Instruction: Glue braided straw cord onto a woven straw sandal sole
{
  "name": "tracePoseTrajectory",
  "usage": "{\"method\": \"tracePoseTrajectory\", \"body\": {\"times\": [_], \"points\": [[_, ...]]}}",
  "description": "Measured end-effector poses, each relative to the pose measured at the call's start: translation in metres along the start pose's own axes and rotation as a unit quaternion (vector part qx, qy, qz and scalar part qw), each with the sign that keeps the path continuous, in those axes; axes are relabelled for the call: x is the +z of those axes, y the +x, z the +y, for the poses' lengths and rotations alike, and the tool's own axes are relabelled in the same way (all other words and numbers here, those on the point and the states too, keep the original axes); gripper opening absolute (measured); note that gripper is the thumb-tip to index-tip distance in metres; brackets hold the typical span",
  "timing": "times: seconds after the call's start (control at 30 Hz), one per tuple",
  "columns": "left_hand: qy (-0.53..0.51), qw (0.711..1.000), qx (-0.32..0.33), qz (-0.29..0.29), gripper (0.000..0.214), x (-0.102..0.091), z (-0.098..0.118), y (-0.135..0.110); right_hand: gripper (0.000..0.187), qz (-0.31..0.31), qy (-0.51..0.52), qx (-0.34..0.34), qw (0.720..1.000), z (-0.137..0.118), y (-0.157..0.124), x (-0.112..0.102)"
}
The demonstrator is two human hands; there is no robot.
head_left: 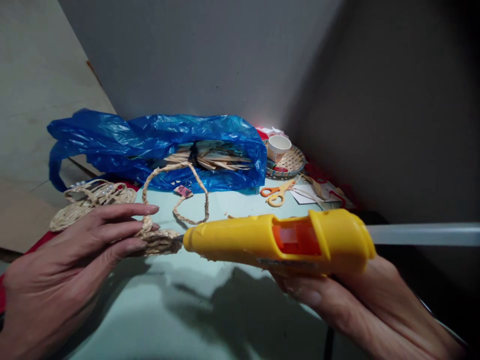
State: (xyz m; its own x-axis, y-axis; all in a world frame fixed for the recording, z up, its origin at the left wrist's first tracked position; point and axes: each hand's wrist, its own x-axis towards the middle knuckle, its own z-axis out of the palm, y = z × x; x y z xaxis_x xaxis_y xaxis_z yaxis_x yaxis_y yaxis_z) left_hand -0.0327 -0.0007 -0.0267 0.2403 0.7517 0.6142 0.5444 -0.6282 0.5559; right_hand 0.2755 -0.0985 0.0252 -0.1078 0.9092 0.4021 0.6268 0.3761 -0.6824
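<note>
Between the fingers and thumb of my left hand (80,255) is a small coil of braided straw (161,243), held above the table. From it a loose length of straw braid (145,192) loops up and over, coming down to the tabletop near a pink clip (183,191). My right hand (348,300) is wrapped round a yellow hot glue gun (240,237), its nozzle pointing left and meeting the coil's right side. A translucent glue stick (423,234) sticks out of the gun's back. The gun's trigger and most of my right fingers are hidden.
Behind my hands lies a blue plastic bag (112,135) with a tied bundle of dry straw (221,157) in its opening. Orange-handled scissors (277,194) rest at the right, near a woven tray (294,162) bearing a white cup (278,147). Straw items with beads (90,202) sit at left.
</note>
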Motion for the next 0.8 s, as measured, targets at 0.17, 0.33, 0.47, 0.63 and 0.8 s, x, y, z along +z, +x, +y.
{"method": "tracePoseTrajectory", "body": {"times": [0.17, 0.33, 0.47, 0.63, 0.8], "points": [[-0.015, 1.000, -0.022, 0.003, 0.025, -0.0009, -0.0031, 0.0010, 0.023, -0.006, 0.005, -0.026, 1.000, -0.0006, 0.0023, -0.0002], [-0.018, 0.999, -0.040, 0.000, 0.024, 0.0005, -0.0018, 0.0035, 0.024, 0.024, -0.007, -0.052, 0.998, 0.0011, 0.0037, 0.0012], [-0.032, 0.999, -0.043, -0.004, 0.021, 0.0014, -0.0035, 0.0061, 0.021, 0.017, 0.005, -0.040, 0.999, -0.0001, 0.0068, -0.0002], [-0.049, 0.998, -0.046, -0.014, 0.022, 0.0001, -0.0033, 0.0037, 0.033, -0.029, 0.026, -0.002, 0.999, -0.0045, 0.0080, -0.0033], [-0.053, 0.997, -0.052, -0.018, 0.022, -0.0005, -0.0029, 0.0012, 0.019, 0.008, 0.035, -0.044, 0.998, -0.0033, 0.0077, -0.0009]]}}
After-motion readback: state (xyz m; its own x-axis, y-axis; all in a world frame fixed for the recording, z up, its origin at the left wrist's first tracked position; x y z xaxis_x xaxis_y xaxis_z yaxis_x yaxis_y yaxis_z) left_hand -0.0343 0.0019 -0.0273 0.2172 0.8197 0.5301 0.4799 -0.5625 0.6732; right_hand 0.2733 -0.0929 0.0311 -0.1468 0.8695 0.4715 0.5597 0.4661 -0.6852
